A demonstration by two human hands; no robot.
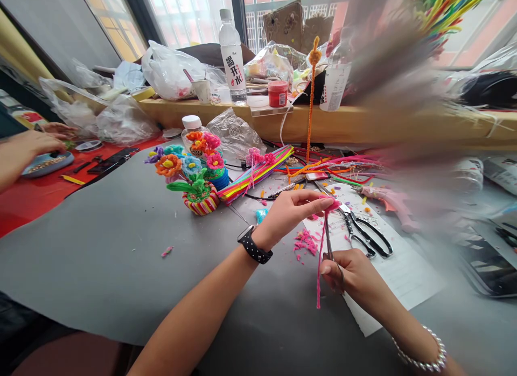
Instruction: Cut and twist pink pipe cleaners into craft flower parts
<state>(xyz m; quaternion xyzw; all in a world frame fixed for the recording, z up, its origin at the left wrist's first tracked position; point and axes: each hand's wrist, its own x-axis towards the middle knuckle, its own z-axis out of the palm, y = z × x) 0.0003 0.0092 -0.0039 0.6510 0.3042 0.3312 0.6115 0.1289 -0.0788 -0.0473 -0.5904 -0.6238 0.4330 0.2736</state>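
My left hand (294, 210), with a black watch on its wrist, pinches a pink pipe-cleaner flower (329, 204) whose stem hangs straight down toward the table. A small pair of scissors (328, 237) is in my right hand (347, 271), its blades pointing up at the underside of the flower. My fingers hide most of the handles. Pink fuzz clippings (306, 243) lie on the grey mat below. Just behind my hands, large black-handled scissors (369, 233) rest on a white paper sheet (398, 282).
A pot of pipe-cleaner flowers (201, 199) stands left of a bundle of coloured pipe cleaners (258, 174). Behind are a water bottle (233, 63) and a pink glue gun (391, 203). Another person's hand (36, 147) is at far left. A large blur covers the right side.
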